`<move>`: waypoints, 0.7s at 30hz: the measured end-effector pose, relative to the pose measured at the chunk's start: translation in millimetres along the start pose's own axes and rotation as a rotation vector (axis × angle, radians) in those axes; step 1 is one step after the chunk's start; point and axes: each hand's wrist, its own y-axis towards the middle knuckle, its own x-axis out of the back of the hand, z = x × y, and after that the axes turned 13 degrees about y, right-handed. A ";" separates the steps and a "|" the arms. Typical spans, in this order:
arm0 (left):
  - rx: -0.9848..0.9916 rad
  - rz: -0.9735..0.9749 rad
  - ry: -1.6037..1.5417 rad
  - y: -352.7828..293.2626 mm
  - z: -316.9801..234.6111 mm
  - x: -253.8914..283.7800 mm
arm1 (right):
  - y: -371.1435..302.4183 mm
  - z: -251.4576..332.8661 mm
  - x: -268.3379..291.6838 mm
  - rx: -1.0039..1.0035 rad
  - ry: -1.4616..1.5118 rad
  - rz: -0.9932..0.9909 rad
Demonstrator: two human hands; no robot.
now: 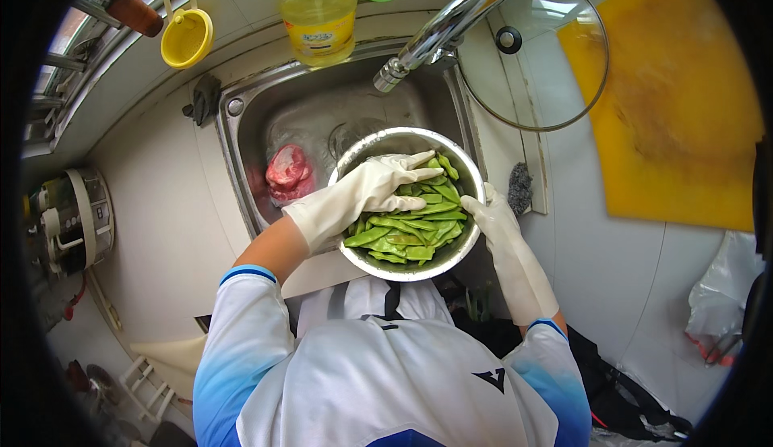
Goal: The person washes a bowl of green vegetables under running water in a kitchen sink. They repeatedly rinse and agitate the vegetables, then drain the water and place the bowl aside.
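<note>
A round metal bowl (pixel 473 167) sits at the near side of the sink, close to my body. Flat green bean pods (pixel 407 236), cut into pieces, fill much of it. My left hand (pixel 377 185), in a white rubber glove, lies over the beans with its fingers stretched and spread, gripping nothing I can see. At the bowl's right rim, my gloved right hand (pixel 491 213) holds the edge, thumb on the rim and the other fingers partly hidden outside it.
Raw red meat (pixel 288 171) lies in the steel sink (pixel 229 133), left of the bowl. A chrome faucet (pixel 435 28) reaches over the sink. Beyond stands a yellow soap bottle (pixel 320 24). To the right are a glass lid (pixel 564 84), a dark scourer (pixel 520 188) and a yellow cutting board (pixel 668 117).
</note>
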 end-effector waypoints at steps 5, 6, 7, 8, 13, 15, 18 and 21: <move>0.045 -0.003 0.011 -3.7 -1.0 3.5 | -0.5 14.4 -7.7 -0.003 -0.034 -0.015; 0.050 -0.009 0.024 -4.6 -1.0 3.5 | -0.7 16.8 -8.7 -0.001 -0.048 -0.013; 0.055 -0.016 0.036 -5.6 -1.2 3.7 | 0.5 17.4 -8.3 0.005 -0.075 -0.009; 0.061 -0.022 0.036 -6.8 -1.8 4.3 | 2.3 17.1 -6.9 0.010 -0.102 -0.006; 0.123 -0.025 0.105 -12.4 -11.4 15.7 | 3.6 26.6 -11.9 -0.004 -0.176 -0.026; 0.133 -0.031 0.164 -12.8 -9.3 13.4 | 8.6 27.6 -13.4 -0.040 -0.176 -0.039; 0.166 -0.019 0.189 -13.3 -7.7 10.3 | 10.6 40.1 -19.7 -0.083 -0.124 -0.034; 0.195 -0.047 0.114 -12.6 -7.8 6.4 | 16.0 47.9 -16.5 -0.115 -0.165 -0.038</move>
